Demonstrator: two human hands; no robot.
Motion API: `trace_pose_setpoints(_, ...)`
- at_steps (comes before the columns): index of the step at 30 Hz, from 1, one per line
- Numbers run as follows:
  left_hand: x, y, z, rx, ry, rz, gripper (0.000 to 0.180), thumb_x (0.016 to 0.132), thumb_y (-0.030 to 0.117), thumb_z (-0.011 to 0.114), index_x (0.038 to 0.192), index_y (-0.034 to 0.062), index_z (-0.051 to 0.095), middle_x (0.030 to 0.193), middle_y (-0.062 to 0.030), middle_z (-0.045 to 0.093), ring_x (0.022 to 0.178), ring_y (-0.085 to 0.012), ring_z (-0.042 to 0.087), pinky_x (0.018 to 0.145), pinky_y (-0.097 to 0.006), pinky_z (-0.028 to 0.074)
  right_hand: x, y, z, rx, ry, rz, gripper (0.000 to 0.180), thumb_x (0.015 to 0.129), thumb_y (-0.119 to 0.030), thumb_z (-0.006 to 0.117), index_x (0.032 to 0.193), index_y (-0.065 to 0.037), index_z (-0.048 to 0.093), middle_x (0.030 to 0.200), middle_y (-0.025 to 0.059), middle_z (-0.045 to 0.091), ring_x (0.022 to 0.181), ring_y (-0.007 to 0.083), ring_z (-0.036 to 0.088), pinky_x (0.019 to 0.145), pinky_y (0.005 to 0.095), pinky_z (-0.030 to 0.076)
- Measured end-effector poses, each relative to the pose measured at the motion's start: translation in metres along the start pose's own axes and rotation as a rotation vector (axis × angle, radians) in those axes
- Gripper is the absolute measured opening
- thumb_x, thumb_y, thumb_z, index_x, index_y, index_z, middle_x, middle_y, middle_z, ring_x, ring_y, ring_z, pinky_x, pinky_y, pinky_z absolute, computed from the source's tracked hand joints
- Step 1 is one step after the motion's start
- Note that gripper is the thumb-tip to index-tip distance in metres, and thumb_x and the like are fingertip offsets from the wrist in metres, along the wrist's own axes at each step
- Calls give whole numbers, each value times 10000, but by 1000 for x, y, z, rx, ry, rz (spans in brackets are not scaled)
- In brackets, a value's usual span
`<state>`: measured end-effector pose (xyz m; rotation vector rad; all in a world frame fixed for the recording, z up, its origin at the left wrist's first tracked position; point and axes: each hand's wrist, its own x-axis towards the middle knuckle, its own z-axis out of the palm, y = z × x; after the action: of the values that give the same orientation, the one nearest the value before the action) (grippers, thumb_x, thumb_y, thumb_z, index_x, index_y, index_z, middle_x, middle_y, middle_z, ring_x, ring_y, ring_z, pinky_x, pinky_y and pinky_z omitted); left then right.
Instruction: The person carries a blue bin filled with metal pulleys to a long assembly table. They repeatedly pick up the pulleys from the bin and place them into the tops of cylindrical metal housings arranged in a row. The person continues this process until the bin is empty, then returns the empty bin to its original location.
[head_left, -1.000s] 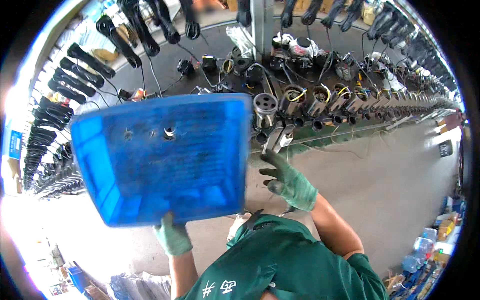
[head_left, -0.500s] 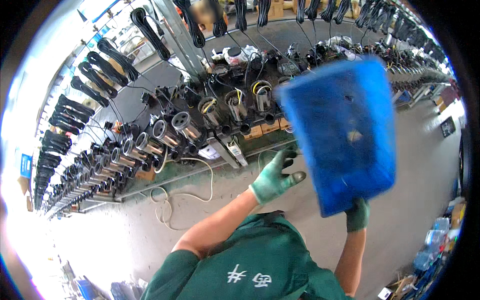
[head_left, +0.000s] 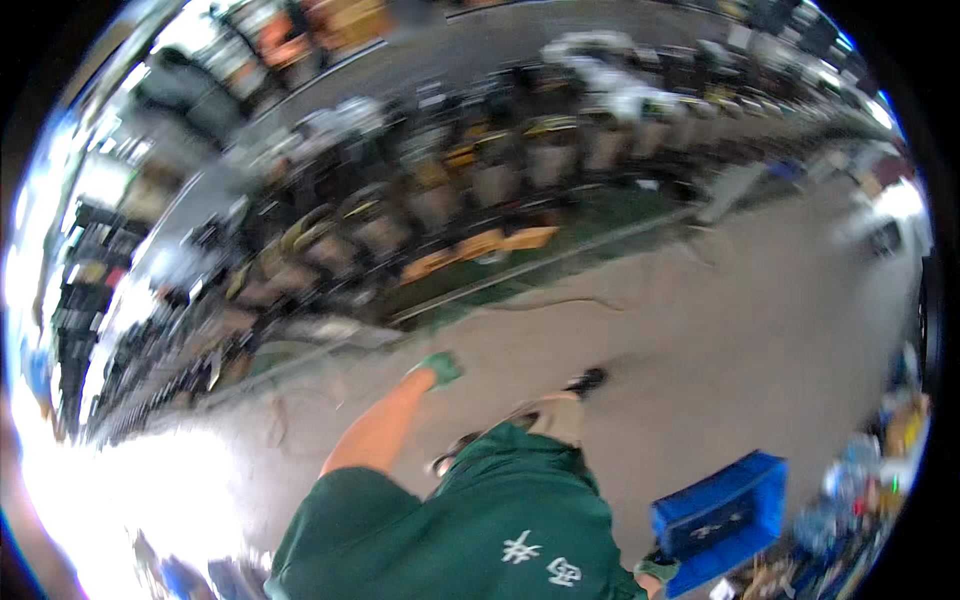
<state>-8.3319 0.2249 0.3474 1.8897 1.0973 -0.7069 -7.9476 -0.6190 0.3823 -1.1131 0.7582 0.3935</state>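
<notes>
A blue plastic crate (head_left: 770, 500) hangs low at my right side, its open top toward me. A few small pale bits show inside it, too blurred to name. My right hand (head_left: 657, 569), in a green work glove, is closed on the crate's near left edge. My left hand (head_left: 441, 368), gloved the same way, is out ahead of my body over the floor. It touches nothing that I can see, and motion blur hides how its fingers lie.
A long workbench (head_left: 430, 205) with a row of metal cylinders and black parts curves along the far side. Small cardboard boxes (head_left: 480, 245) sit beneath it. A pale cord (head_left: 560, 303) lies on the grey floor (head_left: 760, 330). Bottles and mixed clutter (head_left: 850, 480) line the right edge.
The crate has swung from in front of me down to my lower right, still in my right hand. My left hand has moved left, away from the crate. The bench view has shifted and blurred.
</notes>
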Motion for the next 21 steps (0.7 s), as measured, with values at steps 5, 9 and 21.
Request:
trace_pose_setpoints(5, 128, 153, -24, 219, 74, -43, 597, 915, 480, 654, 1311, 35, 628, 1267, -205, 678, 1172, -357, 635, 986, -424, 485, -15, -4, 143, 332, 557, 6, 533, 848, -434, 527, 1246, -109, 671, 1253, 99, 698, 1127, 345, 650, 933, 501, 553)
trace_pose_setpoints(9, 225, 389, -86, 251, -89, 222, 538, 939, 467, 596, 1275, 49, 648, 1357, -232, 615, 1247, -410, 587, 1051, -451, 459, 11, -11, 141, 554, 732, 28, 531, 870, -449, 505, 1258, -123, 663, 1276, 94, 686, 1110, 361, 651, 952, 539, 545)
trace_pose_setpoints(21, 404, 802, -79, -185, 23, 140, 302, 936, 225, 719, 1151, 32, 632, 960, -79, 658, 717, -197, 591, 580, -379, 472, 276, -243, 253, 788, 812, 139, 547, 888, -457, 520, 1282, -96, 640, 1298, 111, 669, 1144, 366, 631, 974, 524, 540)
